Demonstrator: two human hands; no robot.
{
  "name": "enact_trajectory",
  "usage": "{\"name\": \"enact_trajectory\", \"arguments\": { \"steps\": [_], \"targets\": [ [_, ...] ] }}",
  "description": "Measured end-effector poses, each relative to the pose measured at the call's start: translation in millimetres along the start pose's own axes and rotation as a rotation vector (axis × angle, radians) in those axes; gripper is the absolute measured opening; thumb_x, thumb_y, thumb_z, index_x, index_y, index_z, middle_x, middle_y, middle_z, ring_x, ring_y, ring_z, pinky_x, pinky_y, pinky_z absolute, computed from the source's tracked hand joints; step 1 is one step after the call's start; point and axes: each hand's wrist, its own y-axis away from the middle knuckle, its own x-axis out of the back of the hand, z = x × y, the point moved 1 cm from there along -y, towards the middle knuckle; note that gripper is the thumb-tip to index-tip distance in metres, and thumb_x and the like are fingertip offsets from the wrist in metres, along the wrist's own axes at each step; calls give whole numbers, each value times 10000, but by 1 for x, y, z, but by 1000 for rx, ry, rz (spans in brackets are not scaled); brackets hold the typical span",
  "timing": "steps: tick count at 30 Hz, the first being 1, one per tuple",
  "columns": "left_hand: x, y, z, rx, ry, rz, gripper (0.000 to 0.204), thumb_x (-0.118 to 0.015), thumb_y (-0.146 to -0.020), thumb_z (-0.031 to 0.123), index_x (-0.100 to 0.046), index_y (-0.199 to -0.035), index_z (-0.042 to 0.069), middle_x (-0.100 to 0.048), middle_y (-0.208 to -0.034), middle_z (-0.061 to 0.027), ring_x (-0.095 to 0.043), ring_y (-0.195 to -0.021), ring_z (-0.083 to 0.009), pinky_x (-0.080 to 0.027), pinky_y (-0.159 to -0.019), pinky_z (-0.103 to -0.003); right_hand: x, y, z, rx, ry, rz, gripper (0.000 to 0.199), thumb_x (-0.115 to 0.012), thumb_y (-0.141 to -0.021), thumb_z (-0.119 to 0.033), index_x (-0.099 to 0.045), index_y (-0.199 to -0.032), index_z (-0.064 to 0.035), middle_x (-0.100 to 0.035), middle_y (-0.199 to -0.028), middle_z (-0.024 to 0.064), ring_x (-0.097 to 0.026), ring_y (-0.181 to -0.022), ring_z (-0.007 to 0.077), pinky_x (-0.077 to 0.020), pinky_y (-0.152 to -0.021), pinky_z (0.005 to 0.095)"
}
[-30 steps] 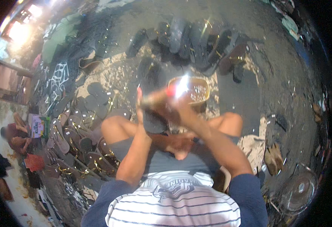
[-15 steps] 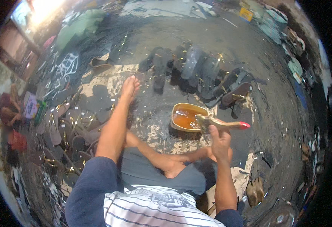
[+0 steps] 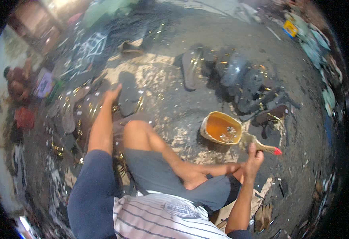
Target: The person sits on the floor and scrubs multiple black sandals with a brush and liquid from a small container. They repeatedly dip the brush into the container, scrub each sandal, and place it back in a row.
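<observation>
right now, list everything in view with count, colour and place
brush: one, tan with red tip, in right hand
container: one, tan, amber liquid inside, right of centre
grey sole: one, beside left hand
left-side sandals: many, grey-brown, piled
far sandals: several, mostly dark grey, beyond container
yellow box: one, upper right
pale purple box: one, left
red item: one, blurred, left
another person: one, maroon, blurred, far left
hands: two, bare
legs: two, grey shorts, lower centre
</observation>
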Motion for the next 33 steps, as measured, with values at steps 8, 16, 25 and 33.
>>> {"name": "enact_trajectory", "arguments": {
  "steps": [8, 16, 25, 33],
  "targets": [
    [-16, -5, -1, -120, -24, 89, 942, -703, -668, 683, -652, -1185, -103, -593, -1285, -328, -556, -1261, -419, -429, -1062, -422, -89, -44, 11, 297, 193, -293, 296, -745, -865, -269, -718, -1050, -38, -721, -995, 146, -667, -895, 284, -521, -792, 411],
    [83, -6, -78, -523, 735, 133, 499, -444, -971, 177, -448, -1423, -36, -616, -1189, -174, -620, -1006, -282, -482, -922, -396, -74, -59, -26, 639, -37, -18, 259, -817, -801, -160, -739, -1039, -91, -713, -1012, 89, -642, -1006, 249, -509, -891, 373],
    [48, 279, -57, -1009, 265, -62, 351, -482, -892, 63, -641, -1198, 1, -548, -1318, -179, -512, -1255, -300, -390, -1086, -392, 45, -82, 6, 520, 497, -48, 282, -765, -836, -356, -745, -1012, -137, -673, -981, 99, -599, -934, 294, -470, -801, 436],
    [13, 327, -14, -1111, -246, 272, 969, -797, -715, 503, -415, -1460, 15, -366, -1533, -228, -346, -1404, -389, -284, -1123, -496, 35, -54, -73, 322, -146, -71, 336, -711, -936, -205, -646, -1197, -4, -664, -1157, 74, -597, -1085, 155, -456, -963, 298]
  ]
}}
